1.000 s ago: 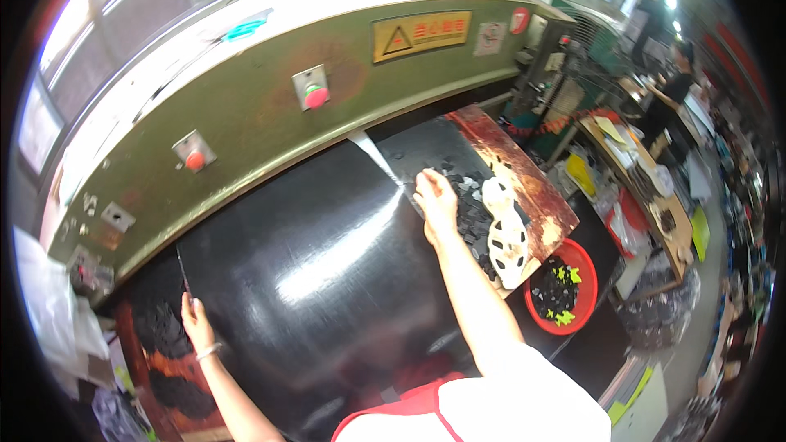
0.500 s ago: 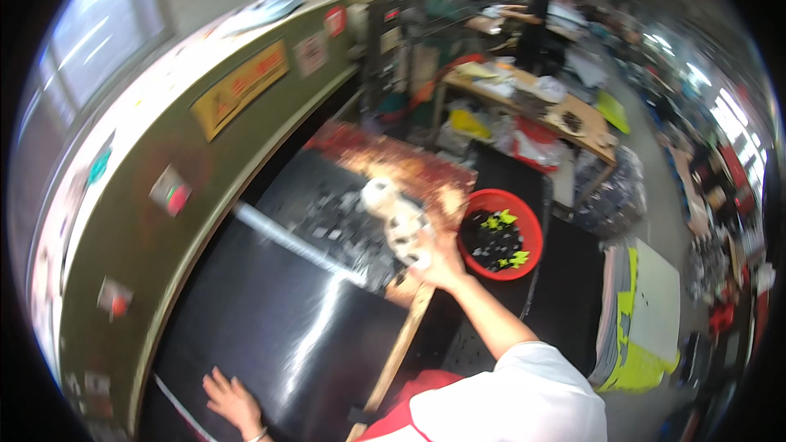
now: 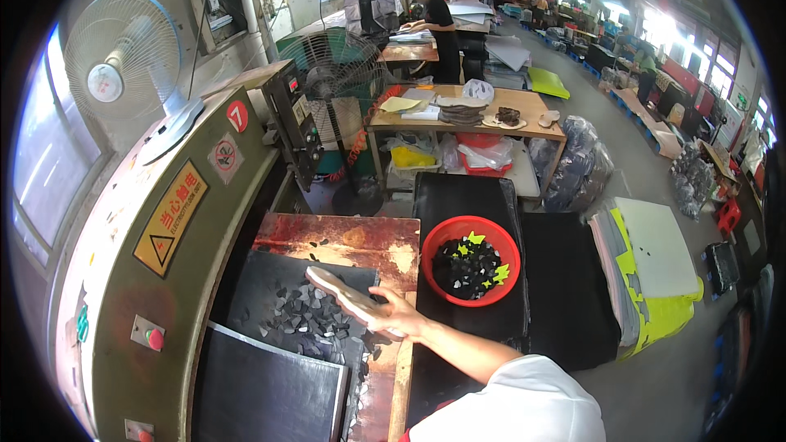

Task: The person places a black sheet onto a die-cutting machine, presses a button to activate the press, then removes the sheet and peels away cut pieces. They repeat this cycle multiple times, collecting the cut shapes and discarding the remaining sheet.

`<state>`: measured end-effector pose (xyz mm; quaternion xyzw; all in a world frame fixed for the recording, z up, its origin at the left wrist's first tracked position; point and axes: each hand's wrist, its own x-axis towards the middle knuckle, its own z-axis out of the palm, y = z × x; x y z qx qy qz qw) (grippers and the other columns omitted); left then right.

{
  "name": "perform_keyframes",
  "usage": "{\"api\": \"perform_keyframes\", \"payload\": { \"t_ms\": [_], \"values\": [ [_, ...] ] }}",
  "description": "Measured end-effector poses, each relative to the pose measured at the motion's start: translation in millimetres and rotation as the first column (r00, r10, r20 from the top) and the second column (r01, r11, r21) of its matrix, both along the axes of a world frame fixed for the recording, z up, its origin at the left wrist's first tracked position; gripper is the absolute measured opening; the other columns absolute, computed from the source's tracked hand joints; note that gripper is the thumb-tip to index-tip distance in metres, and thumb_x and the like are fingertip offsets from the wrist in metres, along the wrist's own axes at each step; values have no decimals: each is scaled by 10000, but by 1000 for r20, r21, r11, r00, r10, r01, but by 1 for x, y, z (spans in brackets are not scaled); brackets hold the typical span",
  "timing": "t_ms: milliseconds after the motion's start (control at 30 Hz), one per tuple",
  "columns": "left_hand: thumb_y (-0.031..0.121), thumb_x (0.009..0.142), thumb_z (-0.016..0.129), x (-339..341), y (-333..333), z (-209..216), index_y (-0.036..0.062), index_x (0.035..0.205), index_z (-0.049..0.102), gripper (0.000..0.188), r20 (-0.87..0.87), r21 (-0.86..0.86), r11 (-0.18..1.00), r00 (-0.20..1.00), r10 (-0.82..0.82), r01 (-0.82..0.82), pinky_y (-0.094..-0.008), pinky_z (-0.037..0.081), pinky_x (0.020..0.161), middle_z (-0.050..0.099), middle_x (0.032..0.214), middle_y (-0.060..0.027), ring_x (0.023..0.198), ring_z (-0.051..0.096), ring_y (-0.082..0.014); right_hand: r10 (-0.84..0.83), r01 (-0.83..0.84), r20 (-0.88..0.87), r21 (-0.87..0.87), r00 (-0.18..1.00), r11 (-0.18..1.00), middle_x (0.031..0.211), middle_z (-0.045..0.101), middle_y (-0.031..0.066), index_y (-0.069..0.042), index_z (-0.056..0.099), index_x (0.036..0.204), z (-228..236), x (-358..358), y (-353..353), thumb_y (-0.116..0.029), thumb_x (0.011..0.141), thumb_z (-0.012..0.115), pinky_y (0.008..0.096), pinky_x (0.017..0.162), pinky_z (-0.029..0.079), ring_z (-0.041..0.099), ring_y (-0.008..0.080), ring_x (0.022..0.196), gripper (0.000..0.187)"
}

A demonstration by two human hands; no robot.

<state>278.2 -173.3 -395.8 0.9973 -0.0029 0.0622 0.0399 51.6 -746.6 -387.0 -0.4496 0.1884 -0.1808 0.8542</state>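
My right hand [image 3: 395, 313] grips one end of a long, pale, sole-shaped piece [image 3: 346, 293], seen almost edge-on. It is tilted over a heap of small black cut scraps [image 3: 303, 317]. These scraps lie loose on a dark board [image 3: 270, 274], on top of a worn reddish-brown board [image 3: 344, 233]. In front of the heap is a smooth black slab [image 3: 266, 389] with a light far edge. To the right of my hand stands a red basin [image 3: 514, 266], holding black scraps and several yellow-green pieces. My left hand is out of view.
A green machine beam [image 3: 176, 311] with red push buttons runs along the left, topped by a white fan [image 3: 123, 57]. Stacked sheets [image 3: 655, 262] stand at the right. Behind are a wooden table [image 3: 458, 121], a floor fan [image 3: 332, 74] and a person [image 3: 438, 20] at work.
My view has risen and shifted. The pale piece, earlier showing its broad face with dark openings, is now turned nearly edge-on. My left hand, earlier spread on the black slab, has left the view.
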Motion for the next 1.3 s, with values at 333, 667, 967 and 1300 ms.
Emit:
{"api": "perform_keyframes", "payload": {
  "t_ms": [333,667,967,1300],
  "values": [
    [485,989,413,-3,-4,5,169,1413,482,534,63,-72,997,998,5,-1,-582,237,1111,377,1502,-156,1379,354,-347,-199,-262,538,660,819,703,1391,479,220,-84,453,1400,-3,0,25,-511,917,480,706,1057,292,473,462,1246,645],
    [185,942,594,-51,19,26,-3,1088,682,254,368,-387,887,924,-103,253,-393,481,959,652,1128,-204,1054,614,-343,-129,-71,298,577,946,813,1166,649,117,-90,564,1242,17,23,54,-240,917,557,567,1035,414,613,266,1073,358],
    [219,855,652,-233,66,15,60,1374,478,570,145,79,990,984,109,-121,-587,212,1105,423,1421,-199,1334,378,-370,362,-360,106,-39,926,932,1279,518,241,99,373,1362,50,3,175,-223,729,719,540,1132,317,504,398,1237,790],
    [152,874,599,-208,34,6,-60,1421,339,642,165,-305,943,968,190,-133,-547,205,1144,443,1419,-233,1371,370,-361,704,-665,-249,-627,665,406,1277,504,178,-52,510,1302,36,91,404,-135,564,850,423,999,442,520,312,1197,816]
  ]
}}
